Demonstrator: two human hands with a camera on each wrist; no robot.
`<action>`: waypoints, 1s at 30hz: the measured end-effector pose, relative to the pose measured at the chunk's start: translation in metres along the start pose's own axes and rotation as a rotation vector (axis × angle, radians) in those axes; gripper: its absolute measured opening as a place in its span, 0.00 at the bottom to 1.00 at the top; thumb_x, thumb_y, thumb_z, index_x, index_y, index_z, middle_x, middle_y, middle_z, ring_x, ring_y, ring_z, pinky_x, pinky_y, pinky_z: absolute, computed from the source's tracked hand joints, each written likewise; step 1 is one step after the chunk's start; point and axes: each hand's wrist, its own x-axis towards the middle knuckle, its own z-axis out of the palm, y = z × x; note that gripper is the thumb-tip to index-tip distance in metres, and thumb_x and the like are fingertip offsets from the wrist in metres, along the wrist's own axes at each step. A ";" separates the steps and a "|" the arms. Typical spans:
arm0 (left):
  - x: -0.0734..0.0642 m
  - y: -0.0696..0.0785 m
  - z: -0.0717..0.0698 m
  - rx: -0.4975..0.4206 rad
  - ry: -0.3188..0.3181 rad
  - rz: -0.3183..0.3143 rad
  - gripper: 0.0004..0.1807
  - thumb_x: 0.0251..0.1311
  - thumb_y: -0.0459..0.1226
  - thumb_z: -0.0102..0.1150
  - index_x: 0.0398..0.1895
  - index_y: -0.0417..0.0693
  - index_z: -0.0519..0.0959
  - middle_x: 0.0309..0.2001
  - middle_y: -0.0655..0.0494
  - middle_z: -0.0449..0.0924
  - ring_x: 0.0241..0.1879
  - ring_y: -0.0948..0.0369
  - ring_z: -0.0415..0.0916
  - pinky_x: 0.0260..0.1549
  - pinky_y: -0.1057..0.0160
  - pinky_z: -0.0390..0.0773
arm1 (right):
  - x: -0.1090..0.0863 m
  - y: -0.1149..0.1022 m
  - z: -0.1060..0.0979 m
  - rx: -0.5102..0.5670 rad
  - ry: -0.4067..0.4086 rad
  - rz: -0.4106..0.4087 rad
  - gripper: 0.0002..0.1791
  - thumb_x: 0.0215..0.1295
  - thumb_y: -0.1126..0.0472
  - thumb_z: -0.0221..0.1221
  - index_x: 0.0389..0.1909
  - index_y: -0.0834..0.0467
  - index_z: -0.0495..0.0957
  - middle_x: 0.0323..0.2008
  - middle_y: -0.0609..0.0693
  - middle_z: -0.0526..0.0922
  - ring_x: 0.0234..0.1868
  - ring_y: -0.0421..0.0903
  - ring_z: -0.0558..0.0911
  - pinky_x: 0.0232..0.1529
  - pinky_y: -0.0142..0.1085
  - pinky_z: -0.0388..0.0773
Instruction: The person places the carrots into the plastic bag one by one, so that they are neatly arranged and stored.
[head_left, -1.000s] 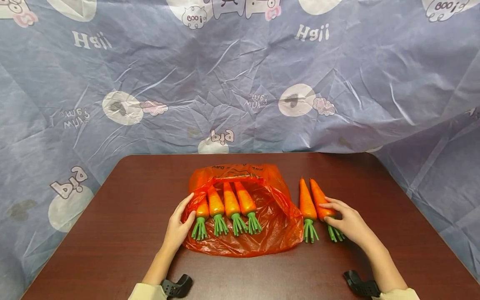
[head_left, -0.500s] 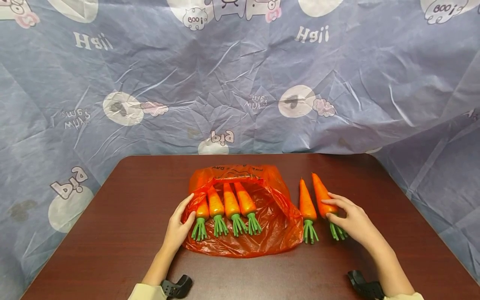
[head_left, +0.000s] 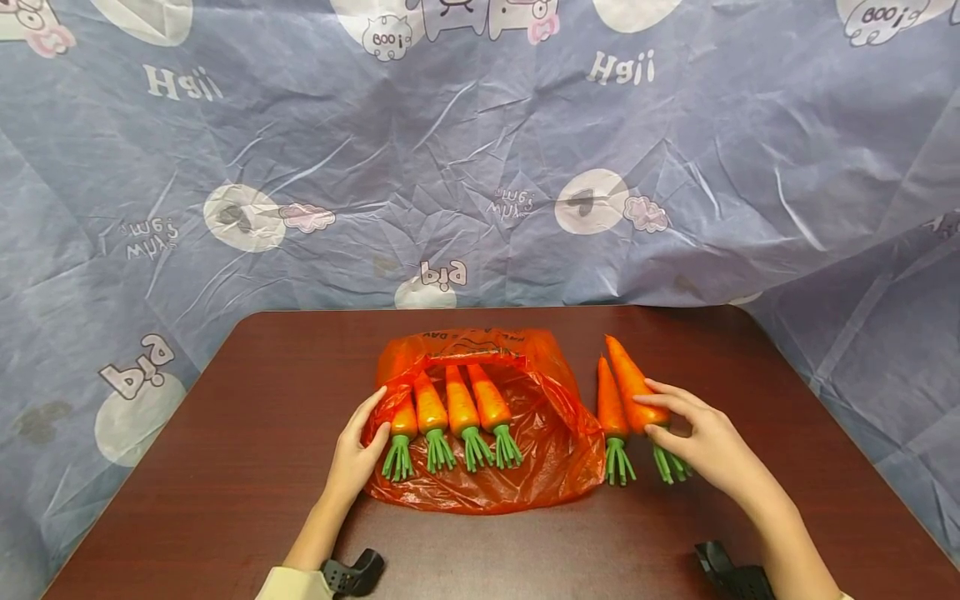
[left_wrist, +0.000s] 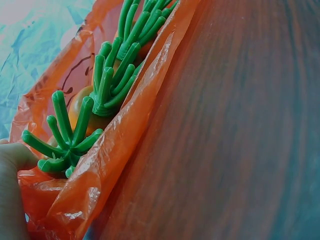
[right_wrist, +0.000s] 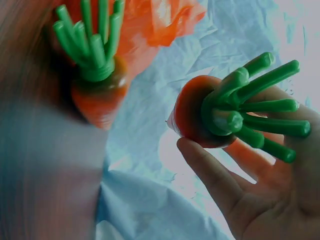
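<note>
A red plastic bag (head_left: pixel 551 467) lies on the table with its mouth toward me. Several orange carrots (head_left: pixel 461 404) with green stubby tops rest inside, tops facing the opening. My left hand (head_left: pixel 354 454) holds the bag's left edge, thumb by the leftmost carrot; the left wrist view shows that carrot's green top (left_wrist: pixel 67 150) beside the thumb. My right hand (head_left: pixel 708 437) grips another carrot (head_left: pixel 630 379) between thumb and fingers, raised off the table with its tip pointing away. One loose carrot (head_left: pixel 611 412) lies between the bag and the held one, partly overlapped in the head view.
The brown wooden table (head_left: pixel 292 400) extends on both sides of the bag and in front of it. A crumpled blue-grey printed cloth (head_left: pixel 480 158) hangs behind the table's far edge. Black wrist cameras (head_left: pixel 356 573) are strapped to both wrists.
My right hand has lifted the outer carrot from the table and shifted it left, its tip now over the loose carrot. My left hand and the bag stay put.
</note>
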 end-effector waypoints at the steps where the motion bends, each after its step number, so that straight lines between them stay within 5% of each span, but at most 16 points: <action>1: 0.000 0.000 0.000 0.001 0.001 0.002 0.26 0.54 0.22 0.53 0.59 0.34 0.67 0.57 0.35 0.68 0.56 0.83 0.59 0.55 0.85 0.58 | 0.000 -0.003 -0.001 0.004 0.001 -0.007 0.19 0.53 0.58 0.64 0.48 0.47 0.78 0.57 0.49 0.74 0.55 0.19 0.61 0.47 0.08 0.53; 10: 0.001 -0.001 0.000 0.003 -0.004 -0.002 0.26 0.55 0.23 0.53 0.60 0.35 0.67 0.58 0.36 0.68 0.56 0.83 0.58 0.55 0.85 0.57 | -0.003 -0.022 -0.005 0.015 -0.007 -0.039 0.20 0.52 0.59 0.65 0.48 0.46 0.78 0.57 0.50 0.74 0.55 0.15 0.59 0.48 0.08 0.54; 19: 0.000 -0.001 0.000 -0.002 -0.004 -0.005 0.26 0.55 0.23 0.53 0.60 0.36 0.67 0.58 0.37 0.68 0.56 0.81 0.60 0.55 0.85 0.58 | -0.008 -0.043 -0.006 0.112 -0.036 -0.066 0.20 0.53 0.61 0.64 0.49 0.46 0.78 0.58 0.49 0.73 0.55 0.17 0.63 0.42 0.13 0.70; 26: -0.001 -0.001 -0.001 -0.010 -0.003 -0.001 0.26 0.55 0.23 0.53 0.60 0.35 0.67 0.58 0.36 0.68 0.56 0.82 0.59 0.55 0.85 0.58 | -0.010 -0.057 0.001 0.074 -0.002 -0.153 0.23 0.49 0.63 0.66 0.48 0.44 0.78 0.55 0.46 0.76 0.56 0.20 0.65 0.52 0.09 0.56; 30: 0.000 -0.001 -0.001 -0.007 -0.007 -0.004 0.26 0.55 0.23 0.53 0.60 0.36 0.67 0.58 0.37 0.68 0.56 0.81 0.59 0.55 0.85 0.58 | -0.012 -0.064 0.005 0.084 -0.007 -0.195 0.23 0.49 0.64 0.66 0.48 0.44 0.78 0.55 0.46 0.76 0.56 0.24 0.67 0.53 0.10 0.56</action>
